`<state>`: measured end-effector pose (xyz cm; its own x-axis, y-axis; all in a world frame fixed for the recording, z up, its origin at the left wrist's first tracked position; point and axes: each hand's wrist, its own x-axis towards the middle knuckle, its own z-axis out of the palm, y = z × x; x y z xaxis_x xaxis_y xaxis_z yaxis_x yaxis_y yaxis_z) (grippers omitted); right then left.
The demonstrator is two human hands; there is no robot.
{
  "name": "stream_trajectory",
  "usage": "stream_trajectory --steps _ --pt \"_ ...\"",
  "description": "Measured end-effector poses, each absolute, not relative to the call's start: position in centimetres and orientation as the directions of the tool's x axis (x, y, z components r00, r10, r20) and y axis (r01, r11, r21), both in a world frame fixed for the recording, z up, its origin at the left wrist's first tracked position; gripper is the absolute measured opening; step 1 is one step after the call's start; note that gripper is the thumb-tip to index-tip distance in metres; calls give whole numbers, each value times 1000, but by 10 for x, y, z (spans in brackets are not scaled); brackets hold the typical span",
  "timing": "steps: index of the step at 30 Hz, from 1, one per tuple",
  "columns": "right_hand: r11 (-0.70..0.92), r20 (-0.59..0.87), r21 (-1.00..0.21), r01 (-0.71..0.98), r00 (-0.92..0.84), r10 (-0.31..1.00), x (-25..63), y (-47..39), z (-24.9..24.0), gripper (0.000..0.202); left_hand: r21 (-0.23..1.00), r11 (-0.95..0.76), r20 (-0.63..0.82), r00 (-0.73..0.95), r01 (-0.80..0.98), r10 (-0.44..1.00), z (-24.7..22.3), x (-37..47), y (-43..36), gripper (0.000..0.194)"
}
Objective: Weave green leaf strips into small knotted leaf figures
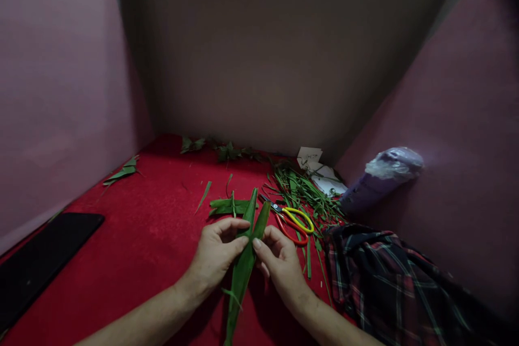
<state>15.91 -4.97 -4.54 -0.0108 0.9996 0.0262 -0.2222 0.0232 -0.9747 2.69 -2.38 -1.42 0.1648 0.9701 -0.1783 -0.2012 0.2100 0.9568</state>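
Head view shows a long green leaf (242,271) between the two hands, above the red cloth (138,265). The left hand (214,257) is at its left edge and the right hand (281,262) at its right edge. Both hands touch it in its upper half, where it divides into two parts.

The left hand is narrow, pinching the leaf with the thumb on top and the index finger bent just above. The right hand is also narrow, the thumb pressing on the right part and the other fingers curled. The forearms come from the lower left and the lower right, and they meet at the leaf.

The leaf has its long axis going away from the person, leaning a little to the right at the far end. Its two far tips stand apart like a narrow V, and the near end becomes thin at the bottom. Just beyond the right hand lie the scissors (279,208), with one yellow and one red handle, near the cut green strips (302,189).
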Motion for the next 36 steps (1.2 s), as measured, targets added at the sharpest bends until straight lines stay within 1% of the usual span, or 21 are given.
stream_trajectory --steps 3,8,14,17,23,27,36 --pt "38 40 -977 -210 -4 999 159 -51 -46 21 964 195 -169 146 -181 975 -13 27 -24 23" --pt "119 121 -987 -108 -5 993 160 -56 -42 17 974 173 -158 106 -148 982 -12 27 -26 22" --pt "232 234 -969 88 7 972 163 -58 -49 12 974 186 -176 87 -130 981 -11 27 -26 23" --pt "278 283 -950 144 16 959 164 -59 -51 12 974 183 -174 78 -135 982 -11 26 -26 22" --pt "334 345 -922 196 23 938 163 -60 -44 9 975 170 -161 73 -142 984 -15 26 -25 24" --pt "397 405 -898 192 7 914 164 -61 -41 6 978 157 -153 37 -135 988 -13 25 -23 24" --pt "545 549 -815 196 -37 835 164 -66 -37 13 984 101 -106 -22 -148 994 -12 25 -20 22"
